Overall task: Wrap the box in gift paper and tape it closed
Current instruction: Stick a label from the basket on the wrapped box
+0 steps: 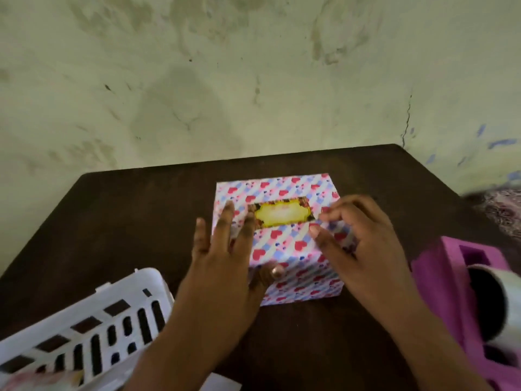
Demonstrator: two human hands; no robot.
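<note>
Resting on the surface, the box runs its long axis away from the person; left hand fingers splayed flat on paper, right hand fingers pinching a flap

I see a dark brown wooden table pushed up against a stained, pale wall, its far edge meeting the wall and its far right corner rounded. Near the middle of it sits the box, mostly covered in heart-patterned gift paper, with a gap on top where a yellow label shows through. At the near left a white slotted plastic basket rests on the tabletop, tilted toward me. At the near right a purple tape dispenser stands on the table, well apart from the basket, with a roll of tape set in it. A white sheet lies at the table's near edge.
</note>
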